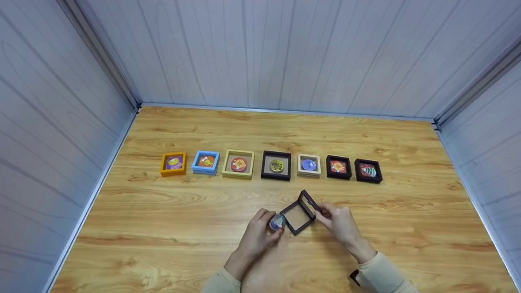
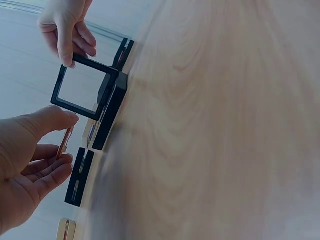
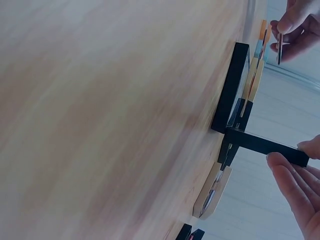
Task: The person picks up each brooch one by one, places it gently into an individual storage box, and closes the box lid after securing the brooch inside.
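In the head view my left hand [image 1: 255,234] pinches a round coin-like disc [image 1: 277,222] with a blue and pale picture, seen edge-on in the left wrist view. Just right of it, a black square display frame [image 1: 304,226] lies on the table with its hinged lid [image 1: 310,199] raised. My right hand [image 1: 342,226] holds the lid's edge between thumb and fingers. The right wrist view has the lid [image 3: 265,144] standing out from the base [image 3: 231,90]. The disc is beside the base's left corner; whether they touch I cannot tell.
Across the wooden table [image 1: 175,228] stands a row of closed display frames holding round discs: orange [image 1: 174,173], blue [image 1: 204,171], yellow [image 1: 237,175], large black [image 1: 276,177], cream [image 1: 309,173], and two smaller black ones [image 1: 339,176]. Pale panels [image 1: 268,53] wall the back and sides.
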Action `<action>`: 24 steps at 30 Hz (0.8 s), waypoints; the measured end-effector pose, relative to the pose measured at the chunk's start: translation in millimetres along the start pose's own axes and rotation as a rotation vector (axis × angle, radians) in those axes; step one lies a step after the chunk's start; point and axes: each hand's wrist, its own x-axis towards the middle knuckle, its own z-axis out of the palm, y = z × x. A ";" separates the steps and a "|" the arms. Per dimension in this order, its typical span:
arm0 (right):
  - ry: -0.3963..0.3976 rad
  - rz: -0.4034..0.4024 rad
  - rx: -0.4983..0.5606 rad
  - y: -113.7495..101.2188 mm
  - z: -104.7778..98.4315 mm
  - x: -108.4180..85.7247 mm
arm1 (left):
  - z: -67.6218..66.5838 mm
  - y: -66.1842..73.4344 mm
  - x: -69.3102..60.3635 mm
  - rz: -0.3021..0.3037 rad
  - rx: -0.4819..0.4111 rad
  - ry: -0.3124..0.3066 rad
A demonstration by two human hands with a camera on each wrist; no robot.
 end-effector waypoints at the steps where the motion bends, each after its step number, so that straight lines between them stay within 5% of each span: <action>1: 0.000 0.003 0.004 0.1 0.0 0.0 | 1.2 0.3 1.6 0.001 0.003 -0.004; 24: 0.016 -0.026 -0.029 2.4 0.9 -1.8 | 31.3 13.0 39.6 0.006 0.154 -0.157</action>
